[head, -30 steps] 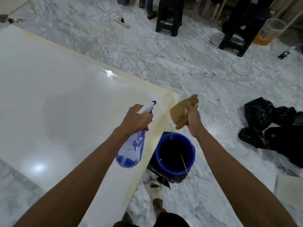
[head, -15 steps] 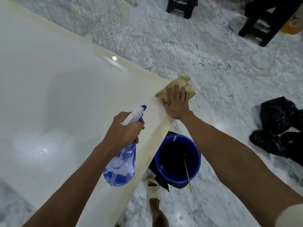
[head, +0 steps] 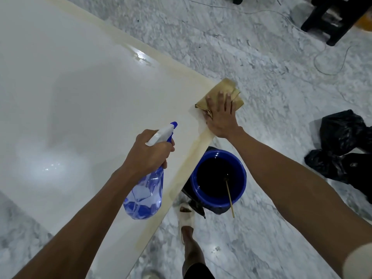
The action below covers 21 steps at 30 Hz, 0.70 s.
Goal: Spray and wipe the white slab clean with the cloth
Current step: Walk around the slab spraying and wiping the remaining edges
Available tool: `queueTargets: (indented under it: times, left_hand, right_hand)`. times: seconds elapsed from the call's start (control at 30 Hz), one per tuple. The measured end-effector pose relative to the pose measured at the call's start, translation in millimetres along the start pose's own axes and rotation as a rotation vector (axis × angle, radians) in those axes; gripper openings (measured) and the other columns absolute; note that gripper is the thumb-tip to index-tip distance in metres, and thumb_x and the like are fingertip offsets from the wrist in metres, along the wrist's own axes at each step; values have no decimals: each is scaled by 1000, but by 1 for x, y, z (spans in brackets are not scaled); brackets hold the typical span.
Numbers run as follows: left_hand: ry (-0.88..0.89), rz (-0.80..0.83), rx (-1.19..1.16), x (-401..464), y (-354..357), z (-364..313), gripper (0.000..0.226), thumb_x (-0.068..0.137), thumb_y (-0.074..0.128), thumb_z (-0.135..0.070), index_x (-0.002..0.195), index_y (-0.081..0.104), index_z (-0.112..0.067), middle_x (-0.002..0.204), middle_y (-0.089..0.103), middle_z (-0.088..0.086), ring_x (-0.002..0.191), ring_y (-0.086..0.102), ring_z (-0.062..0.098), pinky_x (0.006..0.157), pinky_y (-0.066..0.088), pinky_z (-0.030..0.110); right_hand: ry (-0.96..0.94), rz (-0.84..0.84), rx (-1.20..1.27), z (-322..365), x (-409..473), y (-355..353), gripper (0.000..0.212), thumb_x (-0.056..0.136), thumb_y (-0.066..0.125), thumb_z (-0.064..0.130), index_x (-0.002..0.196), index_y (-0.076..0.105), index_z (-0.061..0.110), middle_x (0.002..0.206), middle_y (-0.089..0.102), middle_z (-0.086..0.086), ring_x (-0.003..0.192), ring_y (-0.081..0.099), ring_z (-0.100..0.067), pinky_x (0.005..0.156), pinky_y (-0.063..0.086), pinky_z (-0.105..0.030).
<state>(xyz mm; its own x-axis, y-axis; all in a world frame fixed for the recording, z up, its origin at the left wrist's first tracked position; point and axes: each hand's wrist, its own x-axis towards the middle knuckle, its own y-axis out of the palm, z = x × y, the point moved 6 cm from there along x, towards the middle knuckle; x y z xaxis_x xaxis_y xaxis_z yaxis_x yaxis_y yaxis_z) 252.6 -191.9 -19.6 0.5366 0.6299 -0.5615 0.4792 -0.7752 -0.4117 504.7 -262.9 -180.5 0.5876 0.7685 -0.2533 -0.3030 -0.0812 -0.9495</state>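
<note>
The glossy white slab point(head: 84, 109) fills the left, with a cream taped border along its edges. My left hand point(head: 150, 151) grips a clear blue spray bottle point(head: 144, 195) by its white trigger head, nozzle aimed toward the slab's near right corner. My right hand point(head: 220, 115) lies flat, fingers spread, pressing a folded tan cloth point(head: 223, 91) onto that corner. Part of the cloth hangs past the slab's edge.
A blue bucket point(head: 240, 187) with dark contents and a thin stick stands on the marble floor just below the slab's corner. My sandalled foot point(head: 187, 216) is beside it. Black bags point(head: 342, 146) lie at right. A dark stool point(head: 330, 19) and a thin cable are at top right.
My right hand brought the cloth down from the air onto the slab's corner and now presses it flat. My left hand with the bottle stays over the slab's near edge.
</note>
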Motion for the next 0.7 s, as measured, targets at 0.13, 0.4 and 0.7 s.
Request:
queueTargets:
  times: [0.13, 0.4, 0.7]
  left_hand:
    - [8, -12, -8, -11, -5, 7, 30, 69, 51, -21, 84, 70, -4, 84, 76, 19, 42, 63, 16, 61, 57, 39]
    - [19, -10, -21, -53, -14, 28, 30, 64, 52, -19, 84, 70, -5, 88, 76, 19, 41, 61, 15, 60, 57, 37]
    - [56, 4, -25, -110, -37, 77, 29, 66, 52, -20, 84, 69, -6, 85, 76, 13, 39, 60, 12, 60, 58, 36]
  right_hand:
    - [24, 24, 46, 11, -18, 7, 68, 102, 25, 57, 159, 3, 27, 165, -10, -18, 150, -15, -42, 121, -6, -57]
    - [13, 10, 117, 52, -74, 29, 68, 102, 29, 56, 159, 6, 27, 165, -10, -18, 150, -16, -42, 120, -7, -57]
    - [34, 26, 116, 109, -143, 59, 68, 102, 24, 57, 159, 0, 28, 164, -16, -18, 149, -20, -42, 120, -11, -55]
